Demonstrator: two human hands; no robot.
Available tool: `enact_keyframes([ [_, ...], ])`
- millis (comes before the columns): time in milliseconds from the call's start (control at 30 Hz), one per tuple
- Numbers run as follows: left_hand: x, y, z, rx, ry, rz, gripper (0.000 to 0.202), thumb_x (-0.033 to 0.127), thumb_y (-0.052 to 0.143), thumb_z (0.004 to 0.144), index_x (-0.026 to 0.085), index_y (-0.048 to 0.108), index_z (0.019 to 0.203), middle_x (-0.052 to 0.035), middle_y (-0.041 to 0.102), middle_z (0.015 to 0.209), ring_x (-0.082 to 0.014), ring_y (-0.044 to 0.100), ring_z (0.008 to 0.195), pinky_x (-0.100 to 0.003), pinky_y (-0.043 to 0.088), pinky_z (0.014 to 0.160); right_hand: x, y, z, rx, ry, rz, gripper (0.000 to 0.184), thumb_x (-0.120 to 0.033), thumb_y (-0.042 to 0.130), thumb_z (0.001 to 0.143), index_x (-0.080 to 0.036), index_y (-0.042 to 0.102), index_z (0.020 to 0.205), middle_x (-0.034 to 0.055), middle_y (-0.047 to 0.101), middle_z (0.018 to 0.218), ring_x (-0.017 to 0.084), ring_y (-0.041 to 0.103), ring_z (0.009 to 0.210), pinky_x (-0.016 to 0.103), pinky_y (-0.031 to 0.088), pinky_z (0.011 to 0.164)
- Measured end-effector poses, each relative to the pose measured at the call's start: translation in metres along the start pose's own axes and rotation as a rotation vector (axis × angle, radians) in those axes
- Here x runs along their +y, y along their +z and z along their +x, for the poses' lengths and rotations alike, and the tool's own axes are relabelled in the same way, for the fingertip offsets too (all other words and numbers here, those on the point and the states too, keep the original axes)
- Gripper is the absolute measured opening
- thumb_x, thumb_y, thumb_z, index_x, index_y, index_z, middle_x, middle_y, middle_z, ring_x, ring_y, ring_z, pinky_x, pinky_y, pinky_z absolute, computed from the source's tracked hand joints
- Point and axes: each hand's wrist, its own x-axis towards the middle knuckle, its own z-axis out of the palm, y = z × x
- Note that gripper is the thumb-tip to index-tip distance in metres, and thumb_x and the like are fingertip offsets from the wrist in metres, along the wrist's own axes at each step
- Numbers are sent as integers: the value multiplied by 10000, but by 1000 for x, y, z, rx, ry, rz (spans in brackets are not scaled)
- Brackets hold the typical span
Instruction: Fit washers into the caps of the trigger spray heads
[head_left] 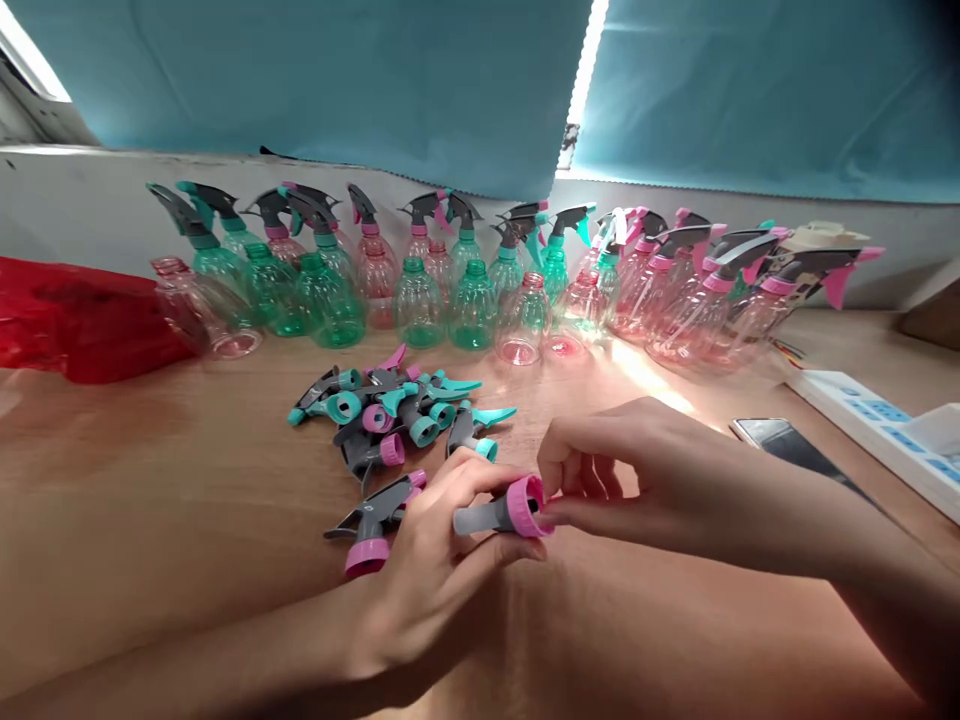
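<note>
**Left-hand grip firm, right-hand fingertips crowding the collar**

Closed around a grey plastic spray head with a ribbed pink collar (520,510), the left hand (439,532) has its thumb below and fingers above, so that the collar's mouth faces right. The spray head is over the near middle of the wooden desk (187,520). The right hand (634,458) brings thumb and forefinger nearly together at that mouth; I cannot tell whether they pinch any small part.

The likeliest trouble is at the collar: were the left-hand grip to loosen while the right fingertips press or pull, the spray head could roll round or slip out. Anything tiny between those fingertips could drop unseen, since the right hand partly covers the opening.

Just left of the left hand, a loose grey spray head with a pink collar (373,520) lies on the desk, and beyond it is a heap of grey, pink and turquoise spray heads (412,415). A careless knuckle could nudge either. On the right, the forearm passes close to a dark-screened phone (787,445), which a swing outward might shove. Farther off, the headless clear green bottle (330,300) looks light enough to topple if knocked.
</note>
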Motion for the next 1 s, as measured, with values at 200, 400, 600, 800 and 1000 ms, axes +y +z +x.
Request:
enact_keyframes([
  [200, -10, 7, -1, -26, -27, -63, 179, 367, 573, 901, 262, 579, 1046, -11, 600, 947, -181, 552, 870, -303, 423, 784, 17, 3, 9, -188, 121, 313, 171, -312, 636, 823, -213, 500, 795, -62, 545, 700, 72, 494, 605, 176, 388, 510],
  [400, -11, 7, -5, -33, -75, -105, 177, 386, 572, 897, 248, 593, 1006, -19, 608, 911, -187, 558, 851, -306, 438, 757, 24, 10, 16, -249, 218, 522, 230, -306, 659, 799, -208, 453, 769, -62, 528, 700, 80, 458, 604, 196, 358, 510],
  [600, -17, 10, -3, 40, -36, -109, 222, 396, 598, 878, 222, 593, 1016, -30, 617, 890, -193, 566, 825, -317, 451, 735, 22, 28, 18, -231, 220, 893, 274, -105, 612, 774, -210, 363, 733, -67, 541, 701, 64, 492, 623, 172, 330, 505],
  [800, -21, 8, -2, 50, -38, -52, 207, 359, 623, 867, 234, 603, 1031, -30, 624, 922, -195, 571, 840, -317, 455, 751, 20, 31, 18, -148, 216, 688, 282, -143, 641, 738, -213, 370, 706, -73, 486, 704, 69, 400, 594, 197, 325, 497],
  [1000, -21, 8, -3, 18, -15, -8, 207, 248, 589, 883, 233, 589, 1089, -47, 625, 945, -212, 562, 861, -327, 459, 743, 9, 27, 13, -70, 182, 416, 215, -89, 587, 688, -214, 413, 702, -83, 488, 649, 68, 430, 547, 198, 325, 467],
])
